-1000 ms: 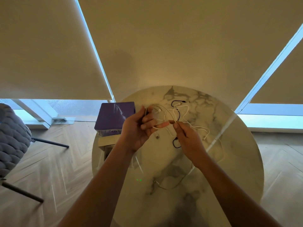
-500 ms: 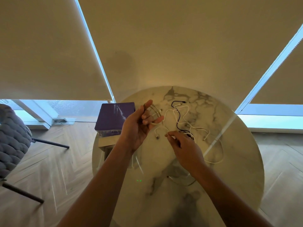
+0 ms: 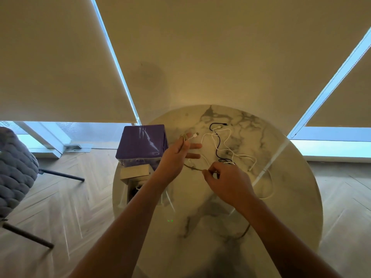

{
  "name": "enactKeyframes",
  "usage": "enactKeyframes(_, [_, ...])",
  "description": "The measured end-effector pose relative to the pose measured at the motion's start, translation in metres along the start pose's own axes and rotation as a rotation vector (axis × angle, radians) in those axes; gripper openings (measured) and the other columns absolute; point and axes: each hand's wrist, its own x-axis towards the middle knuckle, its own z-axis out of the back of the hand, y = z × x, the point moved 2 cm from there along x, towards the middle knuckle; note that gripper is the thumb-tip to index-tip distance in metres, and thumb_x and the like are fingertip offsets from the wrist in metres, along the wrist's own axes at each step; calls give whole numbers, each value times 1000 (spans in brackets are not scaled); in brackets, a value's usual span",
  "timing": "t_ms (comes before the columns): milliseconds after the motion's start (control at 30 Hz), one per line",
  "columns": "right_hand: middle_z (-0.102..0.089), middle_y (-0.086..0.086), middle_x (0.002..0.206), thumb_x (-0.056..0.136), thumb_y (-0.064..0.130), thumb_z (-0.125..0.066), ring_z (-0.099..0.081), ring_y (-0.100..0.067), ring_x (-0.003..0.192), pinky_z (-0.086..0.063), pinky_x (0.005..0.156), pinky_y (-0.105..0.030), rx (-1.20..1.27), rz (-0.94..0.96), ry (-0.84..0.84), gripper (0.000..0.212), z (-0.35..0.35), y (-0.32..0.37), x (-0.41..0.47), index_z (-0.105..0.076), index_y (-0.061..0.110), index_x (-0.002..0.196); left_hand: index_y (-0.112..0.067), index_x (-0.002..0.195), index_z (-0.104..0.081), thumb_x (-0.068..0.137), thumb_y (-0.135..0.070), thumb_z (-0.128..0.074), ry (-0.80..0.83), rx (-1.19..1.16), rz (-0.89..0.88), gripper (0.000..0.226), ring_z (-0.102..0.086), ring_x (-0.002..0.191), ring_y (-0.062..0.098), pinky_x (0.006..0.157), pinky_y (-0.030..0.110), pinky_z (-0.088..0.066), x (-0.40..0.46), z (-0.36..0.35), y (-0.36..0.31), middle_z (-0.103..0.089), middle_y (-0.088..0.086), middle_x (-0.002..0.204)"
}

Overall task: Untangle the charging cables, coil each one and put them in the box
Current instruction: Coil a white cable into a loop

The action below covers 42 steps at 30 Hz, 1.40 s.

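Note:
My left hand (image 3: 176,155) is raised above the round marble table (image 3: 291,197) and holds a beige cable (image 3: 187,137) wrapped over its thumb, the other fingers stretched out; the cable's white plug sticks out to the right. That cable runs down to my right hand (image 3: 226,181), which pinches it between thumb and fingers. A white cable (image 3: 226,145) and a black cable (image 3: 217,145) lie tangled on the table beyond my right hand. The open box (image 3: 133,185) stands at the table's left edge, partly behind my left forearm.
A purple box lid (image 3: 142,143) rests on the table's far left, just beyond the open box. A grey knitted chair (image 3: 14,169) stands on the wooden floor to the left. Blinds and windows close off the far side.
My left hand has turned and lifted, winding the beige cable around its thumb. My right hand has slid back toward me along the cable, pulling it out of the tangle.

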Motion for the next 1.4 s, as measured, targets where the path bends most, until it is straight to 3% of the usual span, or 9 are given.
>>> enactKeyframes(267, [-61,8,71,87,34,-52,-56,-13,68,-41,61,-29,140,27,-70,16,24,2,5,-55,27,72,-8,132,-49,104,-22,-32,151,184,142,36,-69,76,13,88,30,-51,-5,-5,10,-69,-1,84])
enactKeyframes(400, [-64,9,82,90,34,-49,-60,-14,74,-51,70,-38,263,31,-115,16,31,-2,15,-60,26,80,-10,123,-56,105,-22,-30,291,223,126,34,-63,58,5,66,11,-49,-13,-9,0,-64,4,71])
enactKeyframes(500, [-62,10,87,92,37,-50,-62,-14,76,-53,75,-45,373,33,-126,16,27,-9,23,-58,29,82,-4,109,-63,105,-20,-29,342,80,126,37,-55,53,13,60,19,-50,-14,-7,-4,-55,6,64])
enactKeyframes(633, [-56,15,96,95,40,-48,-57,-9,88,-51,82,-41,418,122,-164,15,14,-18,27,-61,36,100,-8,82,-59,103,-18,-32,356,-143,126,36,-45,49,16,87,42,-53,-16,-4,-5,-47,5,58])
enactKeyframes(767, [-58,6,116,101,30,-39,-57,-17,103,-48,91,-40,401,92,-179,29,-3,-31,26,-55,33,125,-8,75,-47,101,-17,-32,281,-518,235,32,-36,42,11,66,28,-56,-15,0,-6,-37,8,64])
enactKeyframes(867, [-61,0,121,102,31,-35,-58,-20,107,-48,90,-42,357,42,-173,32,-18,-42,20,-48,33,131,-13,73,-45,100,-19,-33,280,-755,288,31,-30,42,10,88,48,-53,-12,5,2,-32,-1,59])
enactKeyframes(1067, [-68,-5,112,100,29,-45,-62,-28,102,-50,83,-39,120,178,-189,35,-32,-41,11,-57,25,133,-16,64,-45,91,-26,-43,270,-1075,327,28,-29,36,6,88,49,-53,-9,4,6,-27,-6,54])
enactKeyframes(1233, [-60,-1,113,98,33,-47,-51,-24,112,-43,94,-36,46,158,-92,41,-34,-44,21,-48,32,139,-16,65,-42,97,-24,-40,269,-983,346,32,-24,36,5,96,52,-49,-9,5,12,-25,-5,56])
enactKeyframes(1400, [-42,8,131,98,29,-43,-31,-14,123,-27,109,-34,207,202,-76,59,-16,-20,21,-19,33,151,-15,65,-40,100,-22,-37,222,-728,339,35,-19,39,8,77,46,-57,-11,4,7,-20,0,60])
